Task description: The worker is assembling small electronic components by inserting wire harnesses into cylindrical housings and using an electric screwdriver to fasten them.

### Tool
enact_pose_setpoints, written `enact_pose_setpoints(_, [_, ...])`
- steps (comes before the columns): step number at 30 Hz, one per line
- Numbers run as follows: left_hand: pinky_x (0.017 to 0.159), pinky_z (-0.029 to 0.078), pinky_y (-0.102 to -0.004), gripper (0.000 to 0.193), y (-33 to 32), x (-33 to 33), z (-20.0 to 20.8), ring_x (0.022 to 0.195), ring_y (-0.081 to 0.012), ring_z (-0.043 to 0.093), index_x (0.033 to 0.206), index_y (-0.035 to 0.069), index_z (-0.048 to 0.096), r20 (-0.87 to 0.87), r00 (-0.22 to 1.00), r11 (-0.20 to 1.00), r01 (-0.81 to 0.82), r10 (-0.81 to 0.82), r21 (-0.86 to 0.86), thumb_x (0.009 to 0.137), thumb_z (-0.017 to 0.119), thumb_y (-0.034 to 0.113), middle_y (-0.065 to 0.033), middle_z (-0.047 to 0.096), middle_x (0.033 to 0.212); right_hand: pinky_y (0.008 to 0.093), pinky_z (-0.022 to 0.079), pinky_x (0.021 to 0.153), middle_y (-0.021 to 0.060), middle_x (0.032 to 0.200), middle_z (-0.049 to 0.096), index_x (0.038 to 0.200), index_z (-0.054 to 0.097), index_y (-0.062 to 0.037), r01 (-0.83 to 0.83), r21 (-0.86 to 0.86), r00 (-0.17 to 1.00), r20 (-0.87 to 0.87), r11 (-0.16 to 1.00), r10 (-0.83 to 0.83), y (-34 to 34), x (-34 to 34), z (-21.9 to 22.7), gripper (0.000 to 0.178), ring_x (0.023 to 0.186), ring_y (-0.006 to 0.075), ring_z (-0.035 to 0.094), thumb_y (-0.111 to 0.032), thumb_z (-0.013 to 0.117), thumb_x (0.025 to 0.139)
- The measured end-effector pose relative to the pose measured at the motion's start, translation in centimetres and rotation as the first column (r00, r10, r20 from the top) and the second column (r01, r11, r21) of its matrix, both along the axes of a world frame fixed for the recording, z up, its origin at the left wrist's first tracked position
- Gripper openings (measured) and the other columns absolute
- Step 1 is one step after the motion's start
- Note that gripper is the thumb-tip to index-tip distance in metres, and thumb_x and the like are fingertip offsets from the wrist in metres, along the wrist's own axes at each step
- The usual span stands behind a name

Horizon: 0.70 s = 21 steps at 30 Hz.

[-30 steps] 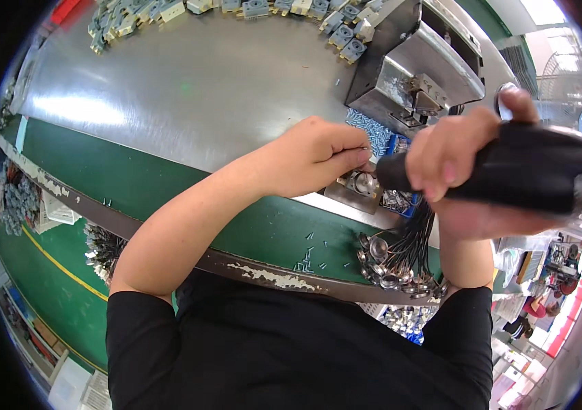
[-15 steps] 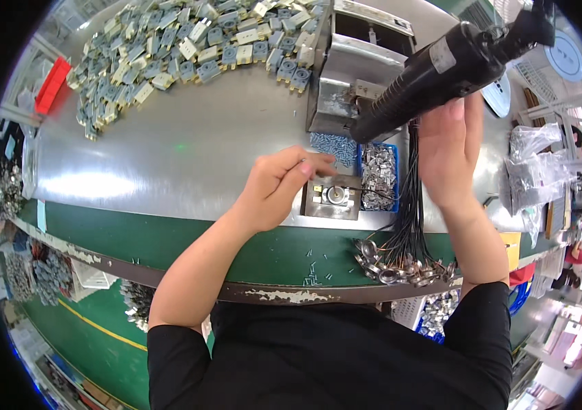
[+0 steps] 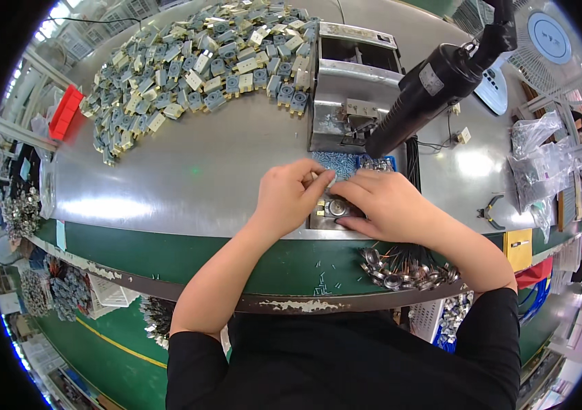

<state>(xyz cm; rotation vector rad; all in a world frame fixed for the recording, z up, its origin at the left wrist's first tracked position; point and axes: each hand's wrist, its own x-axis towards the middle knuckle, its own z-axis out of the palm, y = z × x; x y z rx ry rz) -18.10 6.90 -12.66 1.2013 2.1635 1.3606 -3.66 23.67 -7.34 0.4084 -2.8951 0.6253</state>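
Note:
My left hand point(image 3: 289, 198) is closed in a pinch above the far left of a small metal fixture point(image 3: 319, 220). Something small and pale point(image 3: 333, 181) shows at its fingertips, too little to name. My right hand point(image 3: 393, 207) arches over the fixture from the right, thumb and forefinger apart. Between them sits a round metal part point(image 3: 337, 207) in the fixture; the forefinger comes close to my left fingertips. A black power screwdriver point(image 3: 411, 96) hangs tilted beyond my hands, untouched. Small blue-grey screws point(image 3: 335, 164) lie behind the fixture, beside a blue tray point(image 3: 391, 162) partly hidden by my right hand.
A metal machine point(image 3: 346, 89) stands behind the screws. Grey and cream plug-like housings point(image 3: 216, 65) are heaped at the far left. Black cables point(image 3: 413, 164) with round metal ends point(image 3: 407, 273) hang over the front edge. Pliers point(image 3: 491, 213) and a yellow pad point(image 3: 517, 250) lie right.
My right hand has left the screwdriver and come down to the fixture. My left hand stays by the fixture with its fingers pinched. The whole view has shifted slightly.

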Motion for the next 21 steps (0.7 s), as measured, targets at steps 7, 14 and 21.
enact_pose_setpoints(7, [0.065,0.045,-0.0231,0.014,-1.0,-0.2,-1.8,0.070,-0.0055,0.054,0.105,-0.003,0.069,0.195,0.978,0.947,0.011,-0.077,0.321,0.100,0.065,0.010,-0.0006,0.065,0.078,0.0417,0.057,0.074,0.0114,0.095,0.066,0.117,0.064,-0.0029,-0.087,-0.084,0.990,-0.121,0.993,0.077,0.4,0.9,1.2,0.043,0.087,0.0314,0.068,-0.017,0.079,0.079])
enact_pose_setpoints(14, [0.067,0.048,-0.0235,0.012,-1.0,-0.1,-1.8,0.074,-0.0066,0.059,0.101,-0.003,0.070,0.244,0.963,0.952,0.034,-0.112,0.303,0.099,0.065,0.008,-0.0026,0.068,0.082,0.0394,0.056,0.069,0.0079,0.090,0.065,0.110,0.070,-0.0033,-0.226,-0.057,0.974,-0.050,0.973,0.223,1.2,2.2,-0.2,0.036,0.078,0.0289,0.067,-0.015,0.082,0.078])
enact_pose_setpoints(21, [0.065,0.048,-0.0241,0.009,-1.2,0.3,-1.3,0.071,-0.0077,0.059,0.098,-0.003,0.071,0.103,0.988,0.959,0.084,-0.116,0.271,0.097,0.067,0.006,-0.0037,0.068,0.080,0.0374,0.054,0.070,0.0059,0.085,0.062,0.105,0.070,-0.0029,-0.242,0.006,0.959,-0.152,0.970,0.240,0.8,2.2,-0.6,0.033,0.078,0.0253,0.066,-0.016,0.079,0.077])
